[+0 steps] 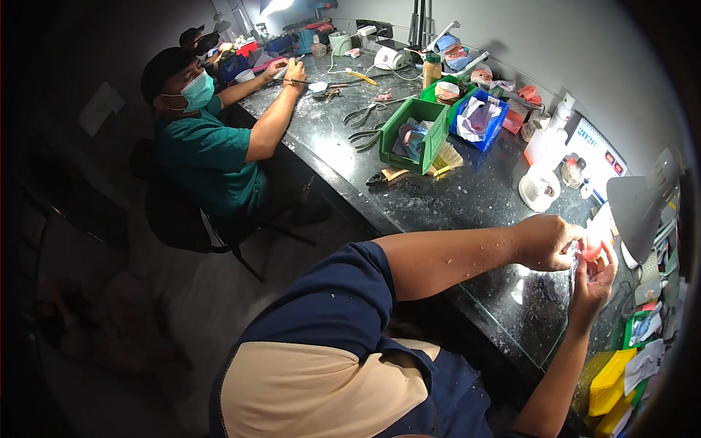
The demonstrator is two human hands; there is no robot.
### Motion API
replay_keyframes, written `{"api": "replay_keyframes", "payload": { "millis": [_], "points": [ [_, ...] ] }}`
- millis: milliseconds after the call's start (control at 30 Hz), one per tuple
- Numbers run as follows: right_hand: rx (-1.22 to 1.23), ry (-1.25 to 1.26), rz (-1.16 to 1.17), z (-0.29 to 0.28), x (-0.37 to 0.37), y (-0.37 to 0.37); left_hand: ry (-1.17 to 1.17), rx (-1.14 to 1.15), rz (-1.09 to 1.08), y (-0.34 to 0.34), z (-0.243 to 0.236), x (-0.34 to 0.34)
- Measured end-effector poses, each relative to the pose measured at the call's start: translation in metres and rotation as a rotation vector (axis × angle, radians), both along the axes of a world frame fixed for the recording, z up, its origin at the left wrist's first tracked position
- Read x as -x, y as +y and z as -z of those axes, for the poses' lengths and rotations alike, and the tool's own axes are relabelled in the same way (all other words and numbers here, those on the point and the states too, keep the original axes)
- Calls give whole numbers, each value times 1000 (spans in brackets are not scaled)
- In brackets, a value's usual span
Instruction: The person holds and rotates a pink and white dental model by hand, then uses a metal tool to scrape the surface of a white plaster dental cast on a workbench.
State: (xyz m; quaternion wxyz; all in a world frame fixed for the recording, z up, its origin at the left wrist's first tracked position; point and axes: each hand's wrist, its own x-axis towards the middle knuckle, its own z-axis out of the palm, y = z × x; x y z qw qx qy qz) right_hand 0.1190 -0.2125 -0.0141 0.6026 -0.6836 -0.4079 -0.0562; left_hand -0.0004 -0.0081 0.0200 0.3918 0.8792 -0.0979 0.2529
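Note:
Under bright light at the right of the bench, my two hands meet around a small glossy pink-red piece (592,250). My right hand (593,283) grips it from below, its fingers curled up around the side. Coming in from the left, my left hand (548,242) has its fingers closed and pressed close to the piece. Whatever sits between those left fingers is too small and glared to make out. A white round tub (539,187) stands just beyond my left hand.
Green bins (416,135) and a blue bin (478,120) stand on the dark bench (453,201), with pliers (361,135) beside them. Yellow bins (612,382) lie near my right forearm. A grey lamp shade (634,219) hangs close by. A masked co-worker (212,146) works at the left.

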Motion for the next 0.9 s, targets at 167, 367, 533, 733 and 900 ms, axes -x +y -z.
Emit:
{"api": "replay_keyframes", "payload": {
  "millis": [167, 367, 533, 733, 900],
  "points": [
    [-25, 3, -35, 5, -6, 0, 13, 66, 54, 3, 1, 0],
    [-41, 29, -72, 0, 1, 1, 18, 32, 24, 3, 1, 1],
    [-111, 77, -140, 17, -18, -8, 13, -2, -54, 1, 11, -8],
    [-113, 129, -144, 0, -5, 4, 77, 275, 189, 29, 26, -28],
    [-212, 326, -257, -25, 14, 4, 343, 993, 296, 16, 4, -21]
  ]
}}
